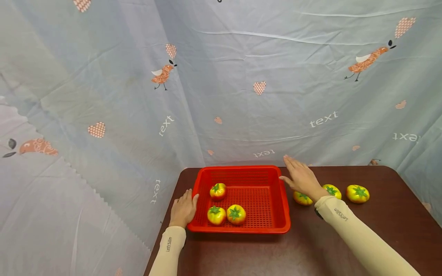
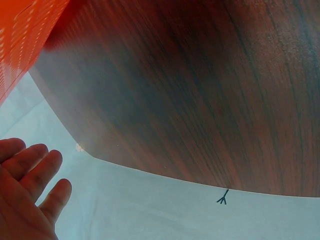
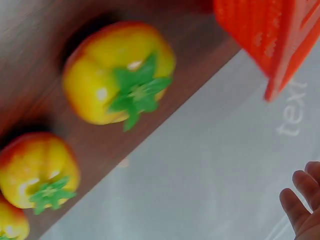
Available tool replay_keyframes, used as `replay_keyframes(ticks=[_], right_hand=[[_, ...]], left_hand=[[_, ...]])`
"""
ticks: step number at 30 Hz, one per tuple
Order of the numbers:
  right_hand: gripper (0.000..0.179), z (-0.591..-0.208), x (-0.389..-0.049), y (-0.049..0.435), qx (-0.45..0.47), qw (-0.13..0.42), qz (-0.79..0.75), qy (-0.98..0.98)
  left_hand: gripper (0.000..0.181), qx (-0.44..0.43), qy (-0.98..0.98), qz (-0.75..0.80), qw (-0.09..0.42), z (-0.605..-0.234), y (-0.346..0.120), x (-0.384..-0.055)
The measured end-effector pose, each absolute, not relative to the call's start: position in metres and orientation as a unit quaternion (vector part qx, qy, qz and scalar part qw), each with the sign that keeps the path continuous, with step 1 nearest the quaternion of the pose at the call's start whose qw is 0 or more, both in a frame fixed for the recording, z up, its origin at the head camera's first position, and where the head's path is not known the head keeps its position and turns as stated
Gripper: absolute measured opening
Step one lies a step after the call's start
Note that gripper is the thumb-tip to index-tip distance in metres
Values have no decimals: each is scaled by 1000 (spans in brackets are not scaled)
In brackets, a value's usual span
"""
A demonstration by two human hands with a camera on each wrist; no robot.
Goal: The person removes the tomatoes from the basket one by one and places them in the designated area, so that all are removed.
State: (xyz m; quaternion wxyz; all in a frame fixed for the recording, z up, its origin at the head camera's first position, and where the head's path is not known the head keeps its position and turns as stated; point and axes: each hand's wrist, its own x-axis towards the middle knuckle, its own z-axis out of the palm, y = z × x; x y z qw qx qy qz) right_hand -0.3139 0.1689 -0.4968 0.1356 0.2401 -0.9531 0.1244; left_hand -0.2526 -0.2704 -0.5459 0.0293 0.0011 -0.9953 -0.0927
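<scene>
From the head view, I see the red basket on the table, three glossy fruits inside at its left and three loose fruits to its right. The left hand lies straight-fingered along the left rim, contact unclear; the right hand, fingers extended, is by the far right corner. The basket looks light and slightly flexible, best held by both side rims; the fruits seem firm, slippery, and likely to roll. The left wrist view shows extended fingers gripping nothing; the right wrist view, likewise.
</scene>
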Motion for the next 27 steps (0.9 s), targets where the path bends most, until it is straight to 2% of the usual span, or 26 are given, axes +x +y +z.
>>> replay_keyframes(ticks=[20,27], right_hand=[[76,-495,-308,104,329,172,101,-923],[76,-496,-302,83,355,149,94,-918]], left_hand=[[61,8,-995,-97,19,-545,-270,-252],[61,7,-995,-99,22,-546,-270,-252]])
